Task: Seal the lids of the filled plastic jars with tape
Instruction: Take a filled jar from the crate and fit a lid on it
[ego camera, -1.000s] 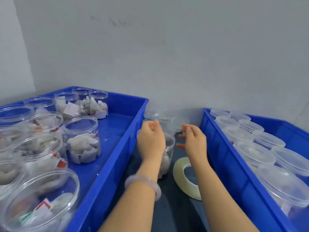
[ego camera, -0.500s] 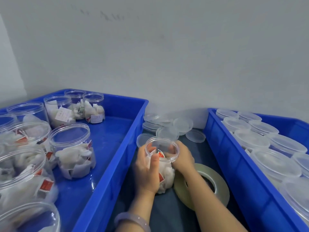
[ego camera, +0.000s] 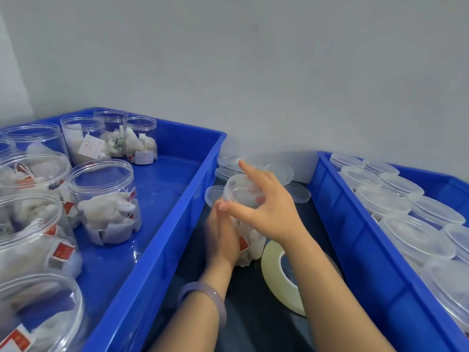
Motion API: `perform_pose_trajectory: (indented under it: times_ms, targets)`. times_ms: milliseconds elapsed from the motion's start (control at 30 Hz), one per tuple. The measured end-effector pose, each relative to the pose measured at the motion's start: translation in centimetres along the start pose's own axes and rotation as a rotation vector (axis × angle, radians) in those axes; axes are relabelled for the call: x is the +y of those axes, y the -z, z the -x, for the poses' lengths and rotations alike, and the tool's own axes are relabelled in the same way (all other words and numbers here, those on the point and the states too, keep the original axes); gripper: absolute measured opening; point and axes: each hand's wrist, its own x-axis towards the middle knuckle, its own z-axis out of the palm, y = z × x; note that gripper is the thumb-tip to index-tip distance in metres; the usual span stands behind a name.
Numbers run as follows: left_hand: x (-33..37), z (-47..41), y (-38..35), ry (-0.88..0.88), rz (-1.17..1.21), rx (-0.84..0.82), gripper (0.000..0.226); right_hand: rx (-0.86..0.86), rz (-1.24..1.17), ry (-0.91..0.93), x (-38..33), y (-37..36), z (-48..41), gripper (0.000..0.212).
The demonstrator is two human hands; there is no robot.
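While the left hand (ego camera: 223,237) still wraps its fingers round the side of the clear round plastic jar (ego camera: 251,241), the right hand (ego camera: 271,212) has left the jar's wall and come up over its mouth. Half a second ago the jar stood open between both palms. Now a clear plastic lid (ego camera: 241,193) sits on top of it. The right hand's thumb and curled fingers clasp the lid's rim, and the forefinger sticks out straight toward the grey wall. Whether the lid is fully seated I cannot tell from here.

The jar stands upright on the dark surface (ego camera: 253,316) in the gap between the two crates. Its place is about the same as before. Through its wall I see white paper sachets with small red tags, packed into the lower half.

A roll of pale clear tape (ego camera: 275,273) lies just beside the jar on its right, partly under the right forearm. Loose clear lids (ego camera: 298,193) lie behind the jar, near the wall.

The blue plastic crate on the left (ego camera: 165,232) holds open filled jars (ego camera: 104,196). The blue plastic crate on the right (ego camera: 355,250) holds lidded jars (ego camera: 380,199). A pale lilac bangle (ego camera: 205,298) circles the left wrist.
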Motion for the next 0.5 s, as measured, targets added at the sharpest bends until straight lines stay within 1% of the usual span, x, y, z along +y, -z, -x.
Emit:
perform_pose_trajectory:
  times_ms: [33, 67, 133, 167, 200, 267, 333, 433, 467, 500]
  targets:
    - [-0.1, -0.1, -0.1, 0.033, 0.037, 0.018, 0.06, 0.041, -0.058, 0.005, 0.2, -0.2, 0.0, 0.077]
    - [-0.3, -0.1, -0.2, 0.051, 0.051, 0.036, 0.062, 0.089, -0.212, -0.015, 0.7, -0.3, 0.0, 0.066]
    - [-0.5, 0.0, -0.4, 0.075, 0.049, 0.052, 0.057, 0.149, -0.637, -0.152, 1.8, -0.2, 0.1, 0.033]
    - [-0.5, -0.1, -0.4, 0.078, 0.039, 0.046, 0.054, 0.151, -0.759, -0.216, 2.3, 0.1, 0.3, 0.02]
    - [-0.6, -0.1, -0.4, 0.069, 0.03, 0.038, 0.054, 0.127, -0.76, -0.234, 2.4, 0.3, 0.4, 0.019]
    - [-0.4, -0.2, -0.3, 0.044, 0.032, 0.019, 0.054, 0.066, -0.615, -0.196, 2.5, 0.9, 0.3, 0.02]
    - [0.0, -0.2, -0.2, 0.009, 0.025, 0.006, 0.05, -0.008, -0.4, -0.138, 1.6, 1.1, -0.3, 0.036]
    - [0.0, -0.3, -0.2, -0.024, -0.005, 0.027, 0.049, -0.181, -0.014, -0.101, -0.1, 1.1, -1.4, 0.062]
    - [-0.1, -0.3, -0.2, -0.018, -0.009, 0.039, 0.048, -0.226, 0.044, -0.114, -0.4, 1.1, -1.7, 0.064]
    - [-0.2, -0.4, -0.3, -0.021, -0.006, 0.048, 0.048, -0.261, 0.053, -0.127, -0.6, 1.3, -1.9, 0.06]
